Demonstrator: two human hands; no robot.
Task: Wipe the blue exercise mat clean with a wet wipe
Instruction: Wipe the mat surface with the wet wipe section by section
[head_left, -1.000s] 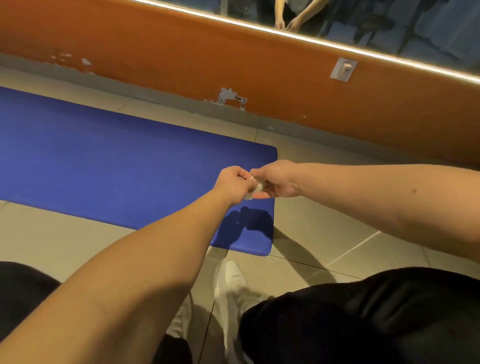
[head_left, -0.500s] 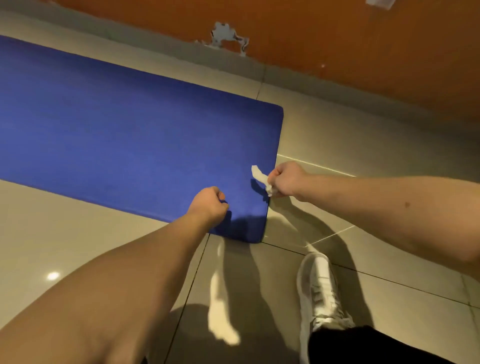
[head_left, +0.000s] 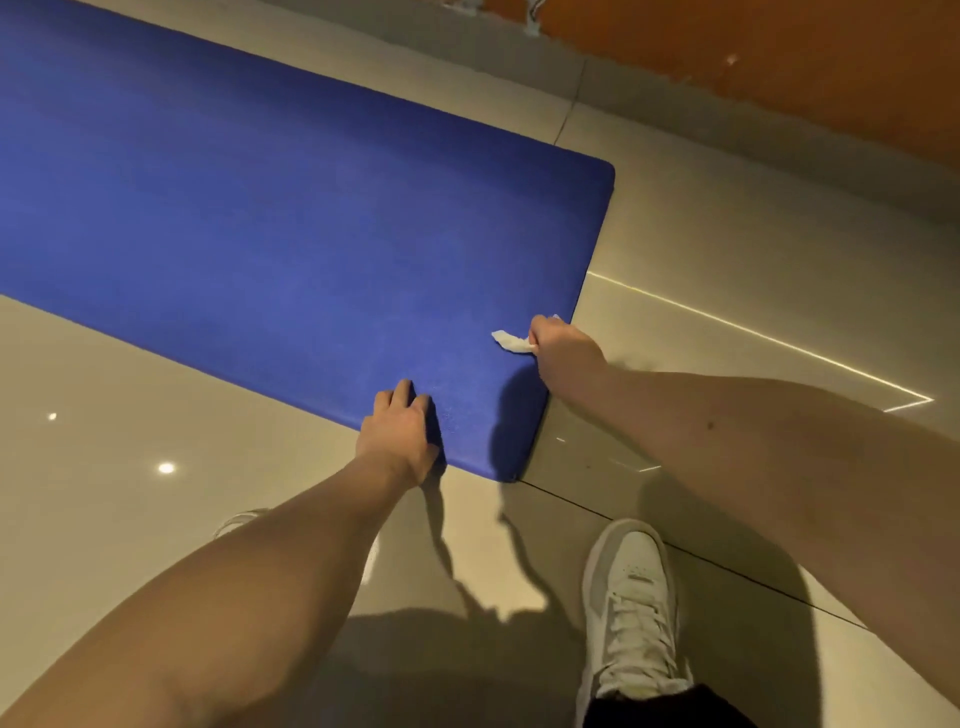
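One blue exercise mat is counted. One wet wipe is seen on the mat, near its short end. Two hands are counted: the left hand at the mat's near long edge and the right hand at its short end. Two white shoes are made out beyond the mat's near corner: the right shoe in full, the left shoe only as a sliver. Two light spots are counted beside the mat's near edge.

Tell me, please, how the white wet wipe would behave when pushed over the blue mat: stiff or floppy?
Probably floppy: the small crumpled white wet wipe sticks out of the right hand as a creased, twisted tail. Likely very light, being so small and thin. It may bunch up rather than slide flat on the blue exercise mat.
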